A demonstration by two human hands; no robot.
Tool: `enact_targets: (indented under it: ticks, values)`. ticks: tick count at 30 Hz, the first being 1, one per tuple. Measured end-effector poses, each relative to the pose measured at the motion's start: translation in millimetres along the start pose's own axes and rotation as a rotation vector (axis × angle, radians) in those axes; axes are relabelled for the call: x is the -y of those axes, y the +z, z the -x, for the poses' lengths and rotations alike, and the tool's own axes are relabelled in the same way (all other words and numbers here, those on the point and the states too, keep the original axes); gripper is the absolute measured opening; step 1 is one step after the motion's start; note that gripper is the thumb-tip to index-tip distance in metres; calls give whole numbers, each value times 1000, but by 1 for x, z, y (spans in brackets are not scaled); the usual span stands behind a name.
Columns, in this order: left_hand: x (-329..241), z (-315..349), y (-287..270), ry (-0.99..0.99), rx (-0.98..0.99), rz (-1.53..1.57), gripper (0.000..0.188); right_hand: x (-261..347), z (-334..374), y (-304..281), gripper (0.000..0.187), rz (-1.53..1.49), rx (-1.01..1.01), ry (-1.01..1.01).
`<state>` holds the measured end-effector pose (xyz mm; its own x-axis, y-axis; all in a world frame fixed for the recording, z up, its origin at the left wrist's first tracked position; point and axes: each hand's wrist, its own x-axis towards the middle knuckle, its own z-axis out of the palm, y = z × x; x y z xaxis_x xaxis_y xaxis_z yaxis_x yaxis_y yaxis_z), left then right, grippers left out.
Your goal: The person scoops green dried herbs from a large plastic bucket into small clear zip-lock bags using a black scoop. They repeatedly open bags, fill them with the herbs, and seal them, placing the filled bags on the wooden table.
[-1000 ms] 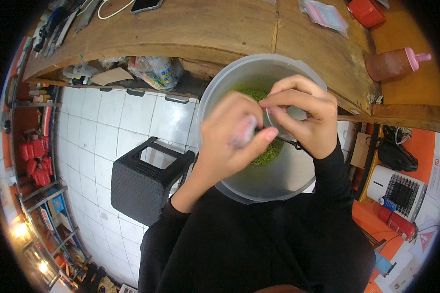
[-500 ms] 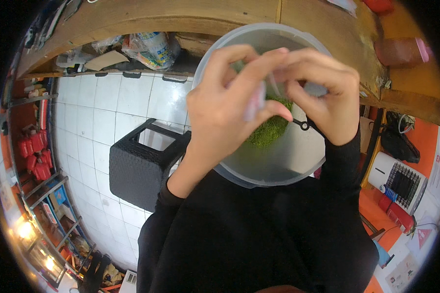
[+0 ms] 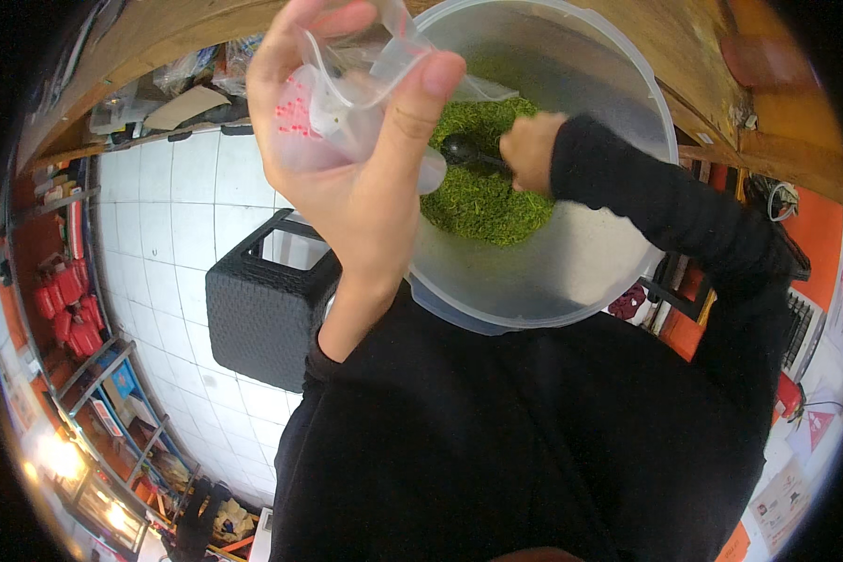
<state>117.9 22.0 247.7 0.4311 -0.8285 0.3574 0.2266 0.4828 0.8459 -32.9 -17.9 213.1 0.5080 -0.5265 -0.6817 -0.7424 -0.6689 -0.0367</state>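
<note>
Clear plastic bag [image 3: 342,122]: was held in half-curled left hand [image 3: 370,201]; black spoon [image 3: 461,148]: was clenched in right hand [image 3: 532,153], over green shreds [image 3: 496,211].

Directions are referenced to view centre. Plastic bag [image 3: 332,117], 11 o'clock: clear, with scattered red marks. Tub [image 3: 581,286], between 1 and 2 o'clock: translucent greyish white. Shredded material [image 3: 496,211] inside: green. Spoon [image 3: 461,150] on it: black. Right sleeve [image 3: 628,173], 2 o'clock: plain black. Stool [image 3: 262,314], 9 o'clock: black, woven pattern. Floor tiles [image 3: 155,234], 9 o'clock: white, dark grid lines.
</note>
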Motion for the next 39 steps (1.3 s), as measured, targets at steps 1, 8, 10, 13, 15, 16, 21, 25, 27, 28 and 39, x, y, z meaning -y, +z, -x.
enact_targets:
  ticks: [1, 8, 10, 13, 15, 16, 21, 25, 27, 28, 39]
  values:
    - [-4, 1, 7, -24, 17, -1, 51, 0, -5, 25, 22, 58, 25, -51]
    - [-11, 2, 6, -57, 91, -19, 55, -7, -8, 5, 14, -55, -271, -97]
    - [-15, 0, 9, -114, 61, -20, 56, -3, -9, 13, 9, -184, -606, -180]
    - [-12, 2, 12, -129, -22, 71, 58, 10, -5, 35, 24, -62, -158, -349]
    - [-7, 3, 12, -114, -7, 67, 58, 14, 11, 37, 25, -168, -82, -393]
    - [-8, 3, 11, -103, 7, 54, 59, 12, 18, 33, 22, -312, -90, -409]
    - [-7, 1, 13, -96, 53, 46, 60, -4, 61, 26, 16, -792, -324, -350]
    - [-10, 1, 12, -78, 60, 20, 61, -5, 73, 31, 16, -960, -337, -310]
    - [-9, 3, 12, -68, 65, 24, 61, -3, 77, 23, 16, -887, -257, -286]
    - [-9, 3, 12, -64, 62, 28, 61, -5, 77, 28, 16, -873, -317, -298]
    - [-10, 2, 3, -97, 305, -208, 59, -33, 123, -18, 17, -853, -597, 128]
